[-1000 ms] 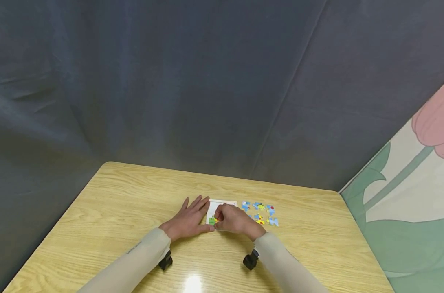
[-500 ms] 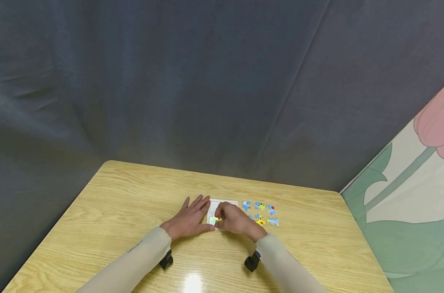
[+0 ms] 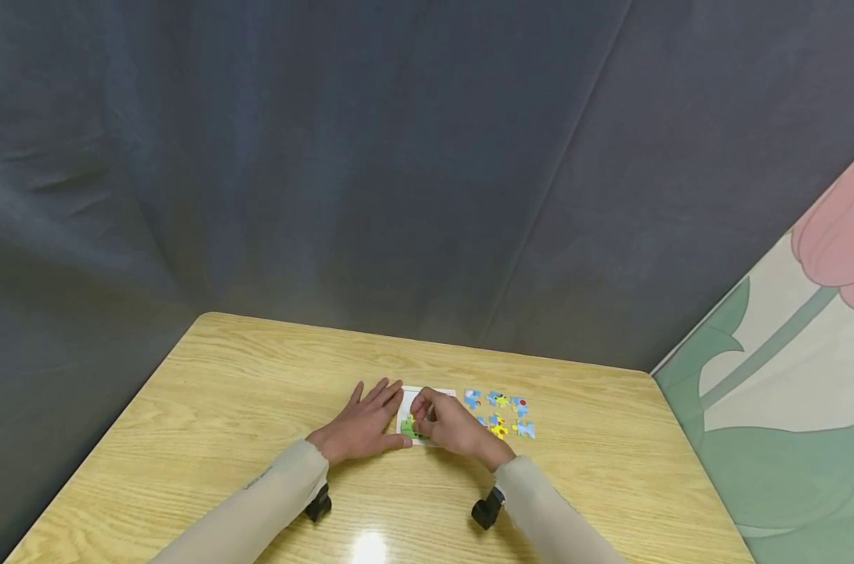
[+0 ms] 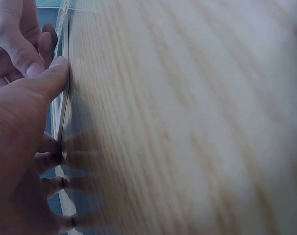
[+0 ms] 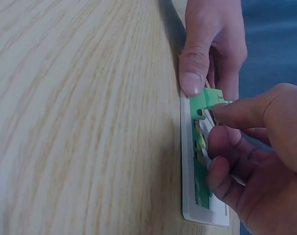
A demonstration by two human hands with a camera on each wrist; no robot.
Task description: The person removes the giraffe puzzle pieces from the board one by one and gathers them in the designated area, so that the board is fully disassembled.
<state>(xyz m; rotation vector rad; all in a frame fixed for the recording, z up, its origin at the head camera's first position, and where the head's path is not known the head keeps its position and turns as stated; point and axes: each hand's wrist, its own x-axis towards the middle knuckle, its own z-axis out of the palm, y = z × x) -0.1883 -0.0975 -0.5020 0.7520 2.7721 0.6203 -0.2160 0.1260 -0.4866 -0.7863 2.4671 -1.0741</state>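
A white puzzle tray (image 5: pixel 188 191) lies on the table between the hands, with green pieces (image 5: pixel 201 183) along its near edge. My left hand (image 3: pixel 360 429) rests flat, fingers spread, at the tray's left side. Its thumb (image 5: pixel 192 81) presses the near left corner. Over the tray, my right hand (image 3: pixel 454 427) pinches a green puzzle piece (image 5: pixel 207 99) between thumb and curled fingers. That piece sits at the corner beside the left thumb, slightly raised from the tray. In the left wrist view both thumbs show close together; the piece is hidden there.
Several loose puzzle pieces (image 3: pixel 499 430), blue and yellow, lie in rows right of the tray. The wooden table (image 3: pixel 279 360) ends at a dark curtain (image 3: pixel 399 196) behind. A flower-patterned cloth (image 3: pixel 787 454) hangs at the right.
The right hand's fingers shift slightly over the tray. The green corner piece looked pale with glare half a second ago and is plain green now. The left hand stays still.
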